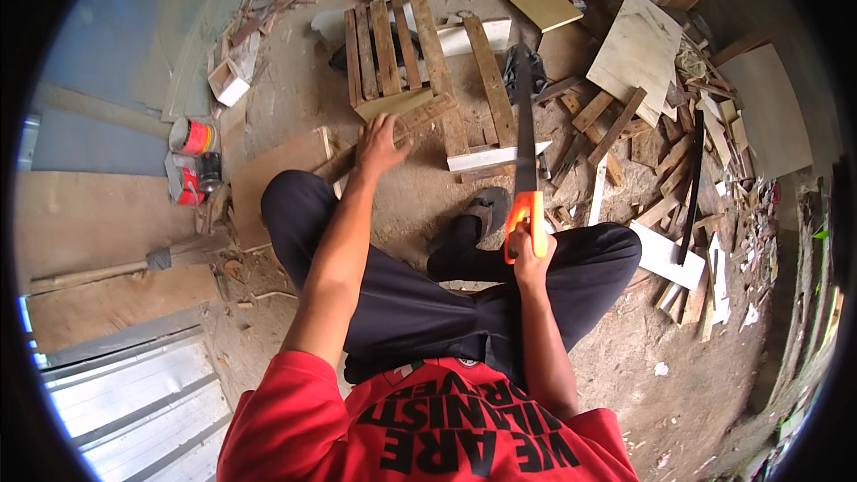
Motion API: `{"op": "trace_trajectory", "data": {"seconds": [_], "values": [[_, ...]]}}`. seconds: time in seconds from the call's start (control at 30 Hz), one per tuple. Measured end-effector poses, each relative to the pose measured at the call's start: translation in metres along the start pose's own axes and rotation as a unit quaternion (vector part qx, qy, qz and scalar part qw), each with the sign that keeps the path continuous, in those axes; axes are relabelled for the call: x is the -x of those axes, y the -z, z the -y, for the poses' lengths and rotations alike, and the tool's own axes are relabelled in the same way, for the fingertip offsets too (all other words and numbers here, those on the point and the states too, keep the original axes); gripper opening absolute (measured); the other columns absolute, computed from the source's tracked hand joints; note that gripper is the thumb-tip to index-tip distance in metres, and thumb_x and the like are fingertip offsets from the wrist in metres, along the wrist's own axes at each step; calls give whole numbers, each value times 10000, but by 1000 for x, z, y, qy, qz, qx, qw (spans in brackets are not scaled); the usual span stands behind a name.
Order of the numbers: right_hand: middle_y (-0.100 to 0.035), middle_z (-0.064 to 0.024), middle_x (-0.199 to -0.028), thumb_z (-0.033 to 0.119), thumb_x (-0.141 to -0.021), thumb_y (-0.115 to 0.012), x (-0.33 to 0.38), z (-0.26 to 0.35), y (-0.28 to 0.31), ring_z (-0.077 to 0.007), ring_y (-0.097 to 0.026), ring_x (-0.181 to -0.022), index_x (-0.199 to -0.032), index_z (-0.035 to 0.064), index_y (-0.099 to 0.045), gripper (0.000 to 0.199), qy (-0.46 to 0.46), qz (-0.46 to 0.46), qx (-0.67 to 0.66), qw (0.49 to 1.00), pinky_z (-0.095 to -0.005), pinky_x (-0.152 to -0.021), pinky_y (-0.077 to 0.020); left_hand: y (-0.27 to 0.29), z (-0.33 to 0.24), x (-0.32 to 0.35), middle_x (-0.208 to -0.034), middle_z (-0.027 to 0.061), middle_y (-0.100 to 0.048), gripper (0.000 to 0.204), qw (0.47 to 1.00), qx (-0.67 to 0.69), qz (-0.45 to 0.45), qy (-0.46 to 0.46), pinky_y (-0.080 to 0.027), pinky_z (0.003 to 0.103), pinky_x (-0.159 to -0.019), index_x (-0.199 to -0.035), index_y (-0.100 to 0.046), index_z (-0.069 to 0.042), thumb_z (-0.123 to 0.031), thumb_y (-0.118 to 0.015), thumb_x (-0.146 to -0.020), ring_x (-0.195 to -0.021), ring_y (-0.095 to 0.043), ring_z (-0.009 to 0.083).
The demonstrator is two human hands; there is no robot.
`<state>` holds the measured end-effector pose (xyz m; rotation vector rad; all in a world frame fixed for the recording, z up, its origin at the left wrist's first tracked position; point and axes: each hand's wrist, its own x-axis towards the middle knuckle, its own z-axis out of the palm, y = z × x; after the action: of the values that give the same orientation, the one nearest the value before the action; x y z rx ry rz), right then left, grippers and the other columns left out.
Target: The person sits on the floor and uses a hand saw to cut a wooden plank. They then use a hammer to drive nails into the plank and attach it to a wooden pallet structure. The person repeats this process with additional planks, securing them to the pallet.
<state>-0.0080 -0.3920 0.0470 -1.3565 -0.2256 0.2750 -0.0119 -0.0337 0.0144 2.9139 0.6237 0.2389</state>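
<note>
In my right hand (533, 259) is a hand saw (525, 147), its orange handle in my closed fingers. The dark blade points away from me, past a white-faced strip of wood (495, 156). My left hand (378, 148) reaches forward over my bent knee. Its thumb and fingers lie around the near end of a short piece of wood (427, 113); part of the grip is hidden. That piece lies against the near side of a slatted wooden frame (386, 49). A longer plank (489, 76) lies to the right of the frame.
A heap of wood offcuts (661, 152) covers the ground at right, with a pale board (636, 54) on it. Paint tins (192, 137) stand at left, near a small open box (228, 82). A brown board (281, 170) lies beside my left knee. My sandalled foot (489, 210) is below the saw.
</note>
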Motion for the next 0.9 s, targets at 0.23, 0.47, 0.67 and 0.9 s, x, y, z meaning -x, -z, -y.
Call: {"op": "trace_trajectory", "data": {"seconds": [0.23, 0.47, 0.67, 0.9], "values": [[-559, -186, -589, 193, -899, -698, -27, -43, 10, -233, -517, -517, -750, -50, -580, 308, 10, -208, 249, 946, -397, -542, -428, 6, 3, 7, -1503, 113, -409, 661, 991, 40, 125, 41, -316, 468, -1142, -1541, -303, -155, -196, -604, -955, -1358, -412, 319], [-640, -258, -701, 310, -863, -718, -50, -39, 17, -436, -651, -704, -818, -54, -622, 379, -33, -161, 372, 914, -456, -668, -502, 55, -11, 8, -1364, 179, -554, 555, 987, 125, 68, -73, -470, 425, -1005, -1446, -451, -81, -169, -613, -922, -1199, -559, 371], [-586, -267, -1142, 318, -714, -859, -61, -69, 21, -441, -575, -1050, -1204, -46, -529, 694, 60, -100, 517, 848, -483, -904, -468, 91, -19, -3, -1083, 234, -695, 508, 961, 214, 75, -159, -528, 411, -894, -1194, -663, 6, -383, -710, -871, -1050, -659, 380], [-512, -231, -1290, 190, -747, -816, -21, 94, -48, -415, -463, -1274, -1297, -17, -499, 668, 366, -52, 412, 833, -502, -1070, -363, 146, -69, -17, -909, 227, -713, 552, 949, 93, 271, -133, -530, 445, -776, -1057, -723, -18, -506, -760, -804, -855, -693, 373]]}}
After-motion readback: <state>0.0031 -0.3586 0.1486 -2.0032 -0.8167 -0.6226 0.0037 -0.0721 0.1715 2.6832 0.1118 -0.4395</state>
